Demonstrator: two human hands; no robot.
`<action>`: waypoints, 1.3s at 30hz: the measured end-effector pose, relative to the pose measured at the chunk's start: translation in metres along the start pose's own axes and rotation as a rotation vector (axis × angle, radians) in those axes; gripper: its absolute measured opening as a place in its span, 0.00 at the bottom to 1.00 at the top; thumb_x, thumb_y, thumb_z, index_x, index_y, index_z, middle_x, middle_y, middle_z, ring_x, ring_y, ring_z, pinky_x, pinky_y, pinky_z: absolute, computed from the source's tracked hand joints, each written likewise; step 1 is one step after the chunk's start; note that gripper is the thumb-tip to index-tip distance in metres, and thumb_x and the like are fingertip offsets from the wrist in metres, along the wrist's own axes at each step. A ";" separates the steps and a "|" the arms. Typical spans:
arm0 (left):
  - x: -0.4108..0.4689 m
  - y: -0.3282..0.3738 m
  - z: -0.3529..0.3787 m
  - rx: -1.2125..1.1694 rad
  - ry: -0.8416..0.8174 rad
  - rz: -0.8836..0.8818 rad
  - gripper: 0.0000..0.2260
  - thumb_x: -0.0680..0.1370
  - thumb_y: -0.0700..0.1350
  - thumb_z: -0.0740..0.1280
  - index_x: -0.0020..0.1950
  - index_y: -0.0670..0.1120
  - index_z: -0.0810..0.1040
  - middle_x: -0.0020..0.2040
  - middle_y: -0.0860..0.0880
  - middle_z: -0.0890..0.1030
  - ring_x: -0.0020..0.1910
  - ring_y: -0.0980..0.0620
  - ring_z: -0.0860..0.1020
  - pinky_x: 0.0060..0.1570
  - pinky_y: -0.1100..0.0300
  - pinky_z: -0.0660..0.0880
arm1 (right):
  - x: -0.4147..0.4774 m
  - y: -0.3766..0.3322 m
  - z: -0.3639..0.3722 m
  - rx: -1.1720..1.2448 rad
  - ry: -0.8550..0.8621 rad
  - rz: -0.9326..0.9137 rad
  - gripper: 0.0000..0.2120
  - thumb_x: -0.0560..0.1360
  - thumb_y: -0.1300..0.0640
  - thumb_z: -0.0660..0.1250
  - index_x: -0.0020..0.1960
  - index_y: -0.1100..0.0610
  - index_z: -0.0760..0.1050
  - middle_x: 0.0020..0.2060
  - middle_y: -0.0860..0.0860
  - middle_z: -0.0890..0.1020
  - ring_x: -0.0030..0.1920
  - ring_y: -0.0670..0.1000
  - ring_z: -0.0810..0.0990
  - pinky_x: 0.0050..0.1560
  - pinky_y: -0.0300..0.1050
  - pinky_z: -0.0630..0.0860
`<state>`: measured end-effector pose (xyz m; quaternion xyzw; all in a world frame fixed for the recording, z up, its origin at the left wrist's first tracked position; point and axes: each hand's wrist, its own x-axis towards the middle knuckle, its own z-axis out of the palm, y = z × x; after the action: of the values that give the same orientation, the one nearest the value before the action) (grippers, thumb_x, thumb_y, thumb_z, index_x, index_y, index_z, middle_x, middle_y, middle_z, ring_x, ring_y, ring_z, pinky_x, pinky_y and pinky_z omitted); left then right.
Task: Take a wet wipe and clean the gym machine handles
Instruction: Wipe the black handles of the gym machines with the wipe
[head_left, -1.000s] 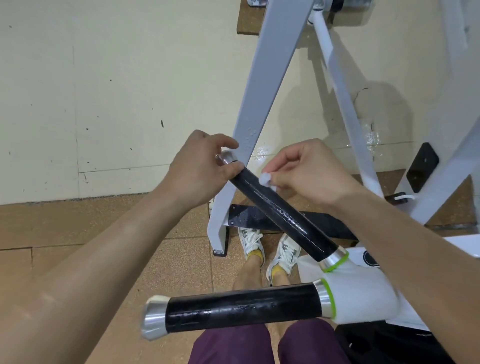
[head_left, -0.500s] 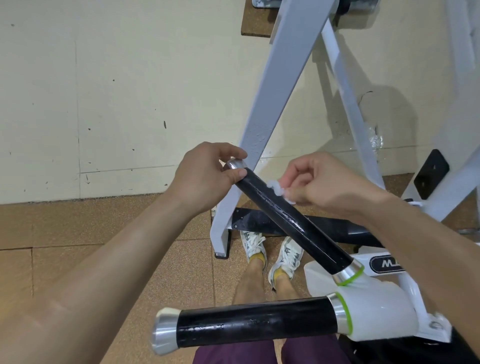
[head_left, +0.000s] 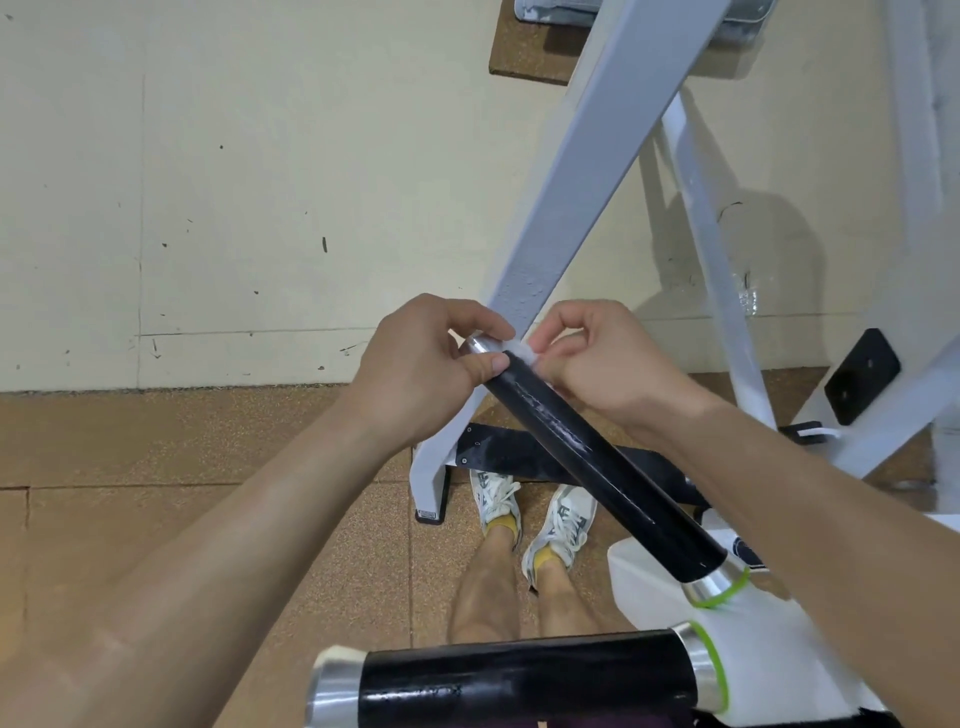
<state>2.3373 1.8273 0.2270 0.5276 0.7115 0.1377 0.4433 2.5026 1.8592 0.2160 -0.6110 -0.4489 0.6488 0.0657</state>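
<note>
At handle (head_left: 597, 457) tip: L hand (head_left: 415, 374) grips, R hand (head_left: 608, 358) pinches wipe (head_left: 517, 349).

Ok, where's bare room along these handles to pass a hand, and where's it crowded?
Free: upper handle from the right hand down to its silver collar; the whole lower handle. Crowded: the cap end, where left hand and wipe meet.

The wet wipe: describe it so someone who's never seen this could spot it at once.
Find the slanted white frame beam, then the angled black handle crossing it. At the handle's silver-capped top end, the right hand pinches the wet wipe, a small white wad. It is the only soft, crumpled white thing among hard metal parts.
</note>
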 end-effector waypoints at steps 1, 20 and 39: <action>0.000 -0.001 0.000 -0.008 0.000 0.004 0.09 0.72 0.45 0.73 0.50 0.56 0.82 0.45 0.56 0.78 0.34 0.60 0.73 0.39 0.63 0.68 | 0.003 -0.001 0.006 -0.009 0.054 -0.039 0.06 0.71 0.69 0.66 0.41 0.59 0.76 0.24 0.51 0.79 0.24 0.47 0.75 0.28 0.38 0.72; -0.038 -0.020 0.002 -0.521 0.043 -0.173 0.11 0.70 0.36 0.72 0.45 0.49 0.76 0.41 0.49 0.83 0.40 0.50 0.83 0.50 0.44 0.78 | -0.035 -0.033 0.026 -1.084 -0.110 -0.525 0.17 0.74 0.58 0.66 0.60 0.43 0.76 0.54 0.46 0.77 0.57 0.53 0.69 0.52 0.48 0.73; -0.044 -0.021 0.032 -0.717 0.065 -0.193 0.06 0.70 0.36 0.75 0.39 0.41 0.79 0.42 0.35 0.82 0.43 0.42 0.83 0.49 0.53 0.81 | -0.130 0.008 -0.004 -0.703 0.161 -0.307 0.12 0.80 0.54 0.58 0.59 0.43 0.75 0.51 0.42 0.81 0.44 0.40 0.78 0.44 0.29 0.70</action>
<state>2.3505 1.7712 0.2165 0.2648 0.6781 0.3523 0.5882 2.5414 1.7739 0.3070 -0.5709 -0.7234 0.3879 -0.0163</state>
